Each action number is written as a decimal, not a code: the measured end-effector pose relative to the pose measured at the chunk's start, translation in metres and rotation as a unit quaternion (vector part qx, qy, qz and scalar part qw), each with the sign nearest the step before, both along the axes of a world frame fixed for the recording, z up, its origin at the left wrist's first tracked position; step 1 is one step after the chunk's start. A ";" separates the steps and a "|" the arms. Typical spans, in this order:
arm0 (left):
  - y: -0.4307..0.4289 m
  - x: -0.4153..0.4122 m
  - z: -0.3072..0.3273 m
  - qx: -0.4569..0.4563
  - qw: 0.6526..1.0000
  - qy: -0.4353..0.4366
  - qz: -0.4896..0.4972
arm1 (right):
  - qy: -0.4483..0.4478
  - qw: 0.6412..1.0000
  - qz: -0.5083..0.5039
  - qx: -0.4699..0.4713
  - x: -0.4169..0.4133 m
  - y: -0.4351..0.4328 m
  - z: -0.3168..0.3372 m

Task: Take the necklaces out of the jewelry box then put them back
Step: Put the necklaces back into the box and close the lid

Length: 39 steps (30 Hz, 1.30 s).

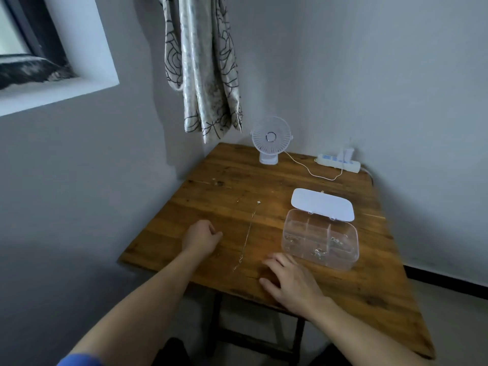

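Necklace lies stretched on worktop between both hands, left of open jewelry box. Judged light, limp, tangle-prone; pinch near pendant. Left hand loosely curled, right hand spread flat; neither grasps anything.

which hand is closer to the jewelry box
The right hand: it lies flat just in front of the clear jewelry box, while the left hand sits curled beyond the stretched-out necklace.

Small pieces in the jewelry box are indistinct.
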<state>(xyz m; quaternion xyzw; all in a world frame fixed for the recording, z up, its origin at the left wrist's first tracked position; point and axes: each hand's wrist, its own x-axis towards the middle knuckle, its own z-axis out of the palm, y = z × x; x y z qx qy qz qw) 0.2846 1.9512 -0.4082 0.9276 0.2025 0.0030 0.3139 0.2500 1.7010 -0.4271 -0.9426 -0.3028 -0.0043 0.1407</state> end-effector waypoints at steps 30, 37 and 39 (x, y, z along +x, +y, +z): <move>-0.040 0.025 0.086 -0.270 0.955 -0.121 -0.031 | 0.008 0.999 -0.020 0.042 0.008 -0.001 -0.013; -0.092 0.018 0.117 -0.411 0.898 -0.150 -0.051 | 0.001 0.989 -0.095 0.110 -0.013 -0.064 0.013; -0.110 0.020 0.121 -0.413 0.897 -0.147 -0.059 | 0.000 0.982 -0.145 0.119 -0.017 -0.093 0.013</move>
